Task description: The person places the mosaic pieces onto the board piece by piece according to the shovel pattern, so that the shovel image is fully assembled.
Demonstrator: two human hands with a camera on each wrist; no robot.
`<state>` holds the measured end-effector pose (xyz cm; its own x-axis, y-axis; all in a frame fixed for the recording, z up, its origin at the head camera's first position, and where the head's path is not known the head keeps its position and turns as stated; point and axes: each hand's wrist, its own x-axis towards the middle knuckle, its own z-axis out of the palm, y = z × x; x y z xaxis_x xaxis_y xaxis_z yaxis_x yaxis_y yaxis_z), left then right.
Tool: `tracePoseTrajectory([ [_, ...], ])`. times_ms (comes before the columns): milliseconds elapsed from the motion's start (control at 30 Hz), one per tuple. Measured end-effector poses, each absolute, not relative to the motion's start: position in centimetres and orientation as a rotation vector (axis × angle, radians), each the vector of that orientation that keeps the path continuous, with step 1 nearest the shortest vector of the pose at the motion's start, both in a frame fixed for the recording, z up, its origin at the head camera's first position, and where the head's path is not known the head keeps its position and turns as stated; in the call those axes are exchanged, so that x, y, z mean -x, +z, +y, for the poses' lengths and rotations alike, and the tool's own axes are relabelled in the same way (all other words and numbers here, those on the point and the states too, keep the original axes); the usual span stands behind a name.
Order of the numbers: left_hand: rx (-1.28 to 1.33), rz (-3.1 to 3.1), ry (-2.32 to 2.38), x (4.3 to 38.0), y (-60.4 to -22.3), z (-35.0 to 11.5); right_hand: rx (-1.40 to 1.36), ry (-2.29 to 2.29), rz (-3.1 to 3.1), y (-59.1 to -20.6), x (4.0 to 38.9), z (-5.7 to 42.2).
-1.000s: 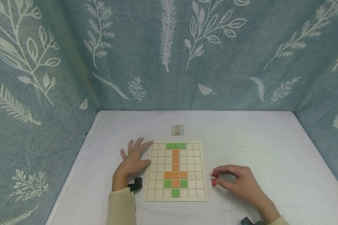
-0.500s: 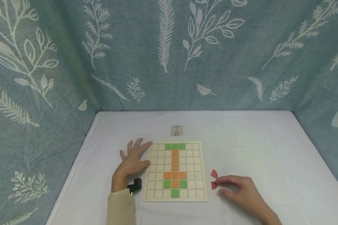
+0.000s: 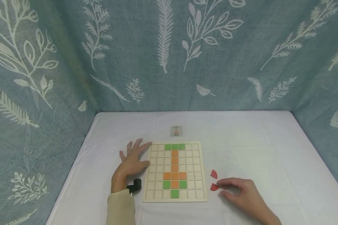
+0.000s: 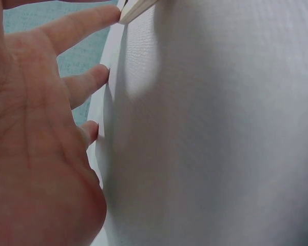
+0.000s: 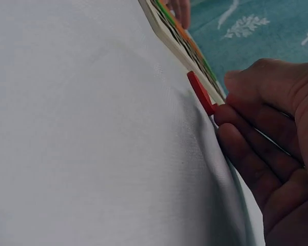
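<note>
A wooden grid board point(image 3: 160, 159) lies on the table, with green squares point(image 3: 175, 193) and orange squares point(image 3: 175, 167) set in its middle columns. Fingers spread, my left hand point(image 3: 131, 163) rests beside the board, its index finger and thumb touching the left edge. Two red quarter-circle pieces lie right of the board: the upper red piece point(image 3: 213, 174) and the lower red piece point(image 3: 214, 187). My right hand point(image 3: 242, 194) is at the lower one, a fingertip touching it and the thumb apart. In the right wrist view, one red piece point(image 5: 201, 93) shows by the fingertips.
A small pattern card point(image 3: 176, 131) lies behind the board. White cloth point(image 3: 256, 147) covers the table, and a blue-green leaf-print curtain point(image 3: 146, 56) hangs around it. A black device point(image 3: 135, 185) sits at the left wrist.
My right hand has parted from the red pieces, thumb and fingers loosening and shifting slightly toward me. The two pieces now lie flat and farther apart. My left hand stays put.
</note>
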<state>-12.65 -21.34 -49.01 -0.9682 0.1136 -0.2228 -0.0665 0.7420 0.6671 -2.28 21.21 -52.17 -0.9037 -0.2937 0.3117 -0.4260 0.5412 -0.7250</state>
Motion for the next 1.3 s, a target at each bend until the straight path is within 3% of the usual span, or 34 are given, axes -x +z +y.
tracePoseTrajectory([
  [300,-0.045,2.692,1.042,12.7,-48.9,-21.5,-0.740,1.434,-2.587,-52.1,1.9,20.4],
  [1300,-0.038,2.706,1.055,12.5,-48.8,-21.2,-0.796,1.148,-2.522,-52.3,3.2,19.2],
])
